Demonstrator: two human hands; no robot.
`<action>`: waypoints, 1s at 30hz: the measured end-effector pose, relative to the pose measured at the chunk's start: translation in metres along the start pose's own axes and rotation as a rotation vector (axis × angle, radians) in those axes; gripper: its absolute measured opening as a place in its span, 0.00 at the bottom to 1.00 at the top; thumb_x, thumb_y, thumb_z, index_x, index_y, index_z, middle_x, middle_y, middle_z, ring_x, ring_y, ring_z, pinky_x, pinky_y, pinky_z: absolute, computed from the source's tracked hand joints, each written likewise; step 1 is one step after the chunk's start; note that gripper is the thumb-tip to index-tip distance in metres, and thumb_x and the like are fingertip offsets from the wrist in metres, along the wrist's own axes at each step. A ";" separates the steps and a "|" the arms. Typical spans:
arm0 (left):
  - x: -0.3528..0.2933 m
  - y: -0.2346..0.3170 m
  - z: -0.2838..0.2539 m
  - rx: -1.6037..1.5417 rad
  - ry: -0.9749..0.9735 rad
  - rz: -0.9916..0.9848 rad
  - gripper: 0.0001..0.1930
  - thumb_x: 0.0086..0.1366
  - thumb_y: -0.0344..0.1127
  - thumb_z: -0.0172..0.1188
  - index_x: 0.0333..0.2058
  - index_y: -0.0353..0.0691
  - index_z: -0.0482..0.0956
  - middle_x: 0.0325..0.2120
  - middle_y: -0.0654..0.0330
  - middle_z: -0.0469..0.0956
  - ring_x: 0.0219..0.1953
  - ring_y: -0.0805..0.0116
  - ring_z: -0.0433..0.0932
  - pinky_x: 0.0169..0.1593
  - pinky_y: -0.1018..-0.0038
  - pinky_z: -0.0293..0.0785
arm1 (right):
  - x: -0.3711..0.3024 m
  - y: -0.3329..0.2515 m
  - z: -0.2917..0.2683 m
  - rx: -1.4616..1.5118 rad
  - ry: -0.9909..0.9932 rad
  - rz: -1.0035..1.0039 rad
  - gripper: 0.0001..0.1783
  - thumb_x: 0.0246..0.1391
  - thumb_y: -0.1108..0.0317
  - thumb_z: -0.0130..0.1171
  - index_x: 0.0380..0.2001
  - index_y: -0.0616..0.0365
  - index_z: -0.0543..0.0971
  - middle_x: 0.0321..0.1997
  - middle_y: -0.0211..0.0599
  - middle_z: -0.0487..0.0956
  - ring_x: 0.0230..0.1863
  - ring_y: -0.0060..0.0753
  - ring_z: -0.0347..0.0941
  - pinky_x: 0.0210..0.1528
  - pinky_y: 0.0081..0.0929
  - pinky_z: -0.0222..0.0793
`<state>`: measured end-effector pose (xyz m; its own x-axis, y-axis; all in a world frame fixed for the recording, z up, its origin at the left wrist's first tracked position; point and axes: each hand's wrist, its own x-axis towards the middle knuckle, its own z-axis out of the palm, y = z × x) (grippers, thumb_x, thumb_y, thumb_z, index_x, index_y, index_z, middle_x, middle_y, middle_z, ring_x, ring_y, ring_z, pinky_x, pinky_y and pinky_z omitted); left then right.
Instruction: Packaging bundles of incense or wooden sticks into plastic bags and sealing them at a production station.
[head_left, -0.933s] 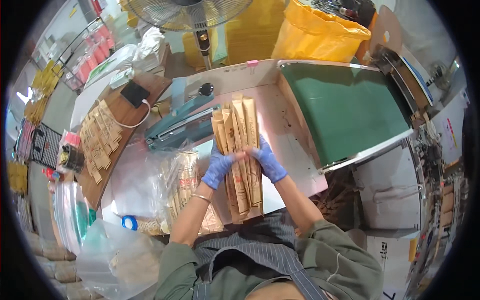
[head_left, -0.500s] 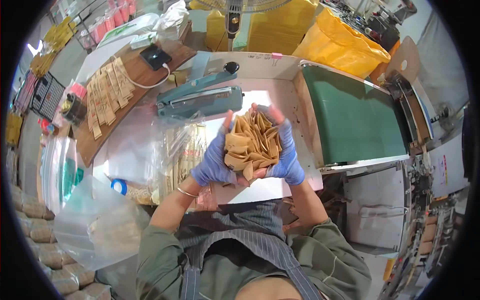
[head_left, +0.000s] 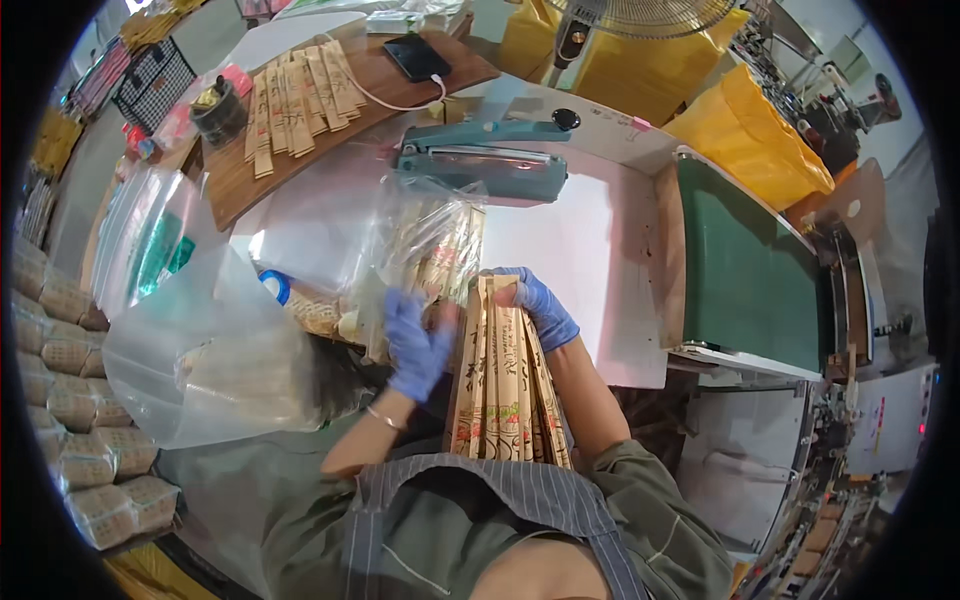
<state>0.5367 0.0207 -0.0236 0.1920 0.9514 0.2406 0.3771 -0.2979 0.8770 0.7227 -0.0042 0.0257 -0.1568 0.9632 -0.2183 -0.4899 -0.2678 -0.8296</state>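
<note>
A bundle of long, narrow paper-wrapped sticks [head_left: 508, 380], tan with dark and red-green print, stands tilted against my apron. My right hand [head_left: 540, 308], in a blue fingerless glove or wrap, is closed around its upper end. My left hand [head_left: 417, 345], wrapped in the same blue, is smeared by motion just left of the bundle, so its fingers cannot be made out. Beyond it, a clear plastic bag [head_left: 432, 230] lies over more such printed packets on the white worktop [head_left: 600, 250]. A teal hand sealer [head_left: 490, 168] sits behind them.
On the left are a brown board [head_left: 235, 190] with fanned packets [head_left: 295, 105] and a phone [head_left: 417, 60], a blue tape roll [head_left: 275, 287], a large clear bag [head_left: 200, 360] and stacked packs [head_left: 75, 400]. A green conveyor belt [head_left: 745, 270] borders the right side.
Both hands held the bundle end-on above the worktop; now it is turned lengthwise and lowered against my apron. My left hand has come off it to the left. The view has shifted left.
</note>
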 end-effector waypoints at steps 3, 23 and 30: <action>0.057 -0.001 -0.046 0.827 0.389 0.477 0.09 0.57 0.34 0.55 0.37 0.39 0.72 0.42 0.52 0.69 0.35 0.52 0.71 0.38 0.67 0.70 | 0.016 0.009 0.009 -0.027 -0.048 0.075 0.18 0.37 0.63 0.59 0.31 0.65 0.78 0.26 0.36 0.78 0.26 0.25 0.74 0.33 0.21 0.72; -0.077 0.029 -0.040 0.400 -1.028 1.160 0.24 0.58 0.35 0.51 0.55 0.50 0.65 0.55 0.58 0.65 0.33 0.62 0.79 0.24 0.74 0.74 | -0.240 0.110 0.045 -0.147 0.733 0.074 0.25 0.60 0.61 0.40 0.56 0.64 0.60 0.51 0.42 0.70 0.52 0.32 0.64 0.53 0.26 0.60; 0.108 0.145 -0.028 0.071 -0.699 0.721 0.17 0.44 0.34 0.65 0.35 0.38 0.75 0.30 0.50 0.77 0.31 0.49 0.75 0.36 0.64 0.71 | -0.149 -0.064 0.013 -1.868 0.405 -0.522 0.10 0.41 0.75 0.56 0.31 0.59 0.72 0.30 0.43 0.72 0.27 0.48 0.69 0.32 0.34 0.67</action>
<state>0.5869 0.0822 0.1408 0.8758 0.2896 0.3861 0.0096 -0.8103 0.5859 0.7657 -0.1309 0.1180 -0.0192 0.9464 0.3223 0.9772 0.0860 -0.1943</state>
